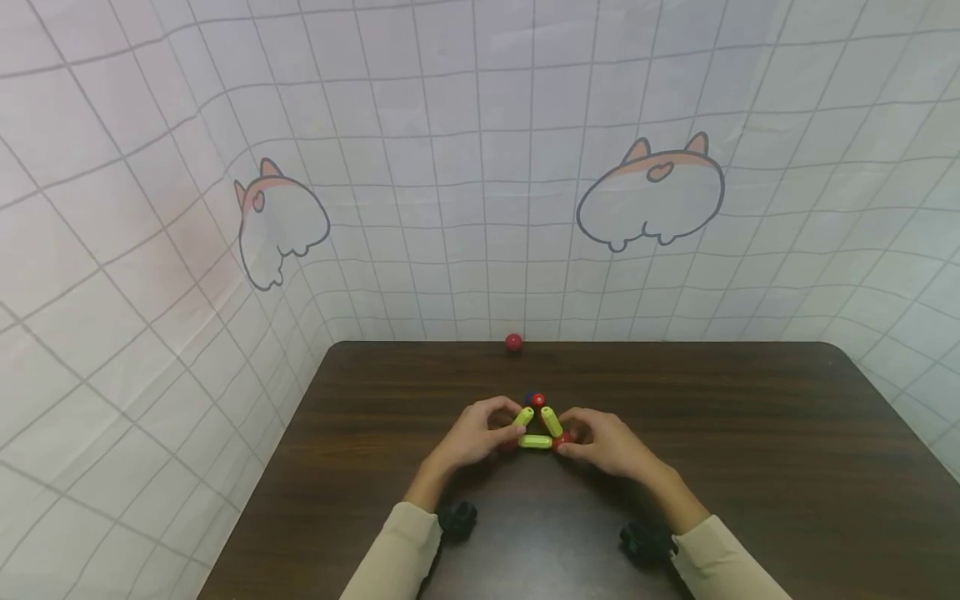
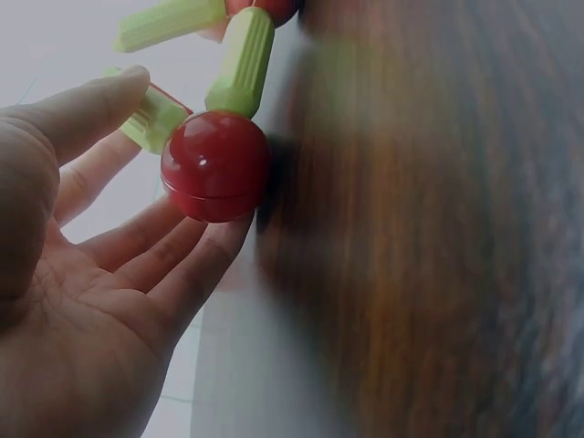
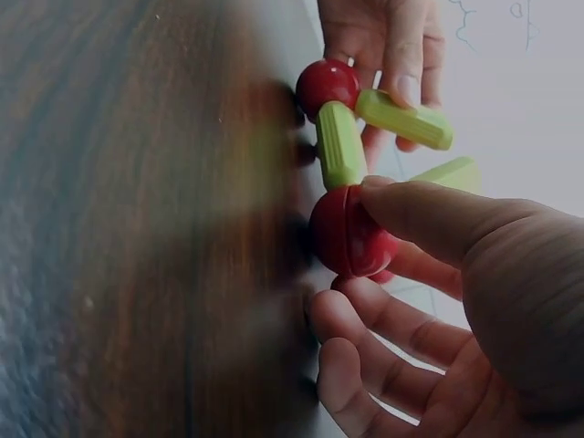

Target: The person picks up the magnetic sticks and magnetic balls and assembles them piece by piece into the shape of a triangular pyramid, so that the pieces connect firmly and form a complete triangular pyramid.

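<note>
In the head view, three yellow-green building rods and two red balls make an open-topped triangle near the table's middle. One rod (image 1: pixel 536 442) lies crosswise between the left ball (image 2: pixel 215 166) and the right ball (image 1: pixel 564 438). My left hand (image 1: pixel 474 429) pinches the left slanted rod (image 1: pixel 523 417) between thumb and forefinger, its other fingers beside the left ball. The right hand (image 1: pixel 607 442) grips the right ball with thumb and fingertips, and the right slanted rod (image 1: pixel 552 422) rises from that ball. The two slanted rods lean inward, their far ends apart.
Just beyond the rods lie a small red piece (image 1: pixel 538 400) and a dark blue piece (image 1: pixel 528 399). Another red ball (image 1: pixel 513 342) sits at the far edge of the dark wooden table (image 1: pixel 750 417). A white gridded curtain (image 1: pixel 450 208) hangs behind.
</note>
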Demonstrator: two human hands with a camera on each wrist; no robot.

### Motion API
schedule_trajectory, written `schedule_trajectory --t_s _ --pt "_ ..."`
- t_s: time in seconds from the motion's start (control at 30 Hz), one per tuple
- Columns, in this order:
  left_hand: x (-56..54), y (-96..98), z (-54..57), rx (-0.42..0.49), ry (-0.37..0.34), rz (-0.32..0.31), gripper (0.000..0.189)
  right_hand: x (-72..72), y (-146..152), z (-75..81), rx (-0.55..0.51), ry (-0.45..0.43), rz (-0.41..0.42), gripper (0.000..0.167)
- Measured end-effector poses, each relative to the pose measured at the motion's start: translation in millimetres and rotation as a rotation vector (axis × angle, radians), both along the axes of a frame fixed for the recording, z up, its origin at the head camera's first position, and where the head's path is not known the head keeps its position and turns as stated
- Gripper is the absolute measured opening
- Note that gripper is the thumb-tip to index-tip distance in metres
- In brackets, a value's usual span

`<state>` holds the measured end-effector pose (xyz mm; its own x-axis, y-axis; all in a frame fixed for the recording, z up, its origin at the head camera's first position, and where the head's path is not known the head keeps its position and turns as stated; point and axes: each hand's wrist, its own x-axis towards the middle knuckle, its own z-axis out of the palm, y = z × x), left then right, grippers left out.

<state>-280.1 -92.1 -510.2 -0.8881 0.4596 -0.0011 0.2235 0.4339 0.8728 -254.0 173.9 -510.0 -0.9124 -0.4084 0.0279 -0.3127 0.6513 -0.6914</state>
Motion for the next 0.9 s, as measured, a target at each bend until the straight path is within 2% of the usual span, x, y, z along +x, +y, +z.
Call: schedule_trajectory --t_s 0.23,0.37,0.5,0.6,0.7,0.9 --pt "1.8 2.4 1.4 0.002 -0.009 -0.002 0.023 -1.0 5.2 1.9 -0.015 -0.010 0.010 0.038" --pt "1.0 -1.2 7.6 0.004 -0.014 -0.045 0.028 0.1 5.9 3.5 -0.020 -0.001 0.024 0.038" --pt "-5.5 -8.4 16.6 -0.047 0.004 -0.079 0.037 0.2 6.6 4.9 -0.022 0.004 0.029 0.037" --pt "-16.1 -12.6 23.2 -0.097 0.042 -0.063 0.042 -0.3 7.5 5.1 -0.023 0.003 0.031 0.037" --pt "-31.0 -12.9 28.2 -0.121 0.083 -0.012 0.042 -0.6 9.3 5.6 -0.031 0.001 0.034 0.037" --pt "-64.6 -6.7 28.0 -0.139 0.110 0.105 0.044 -1.1 13.0 6.4 -0.036 0.000 0.041 0.038"
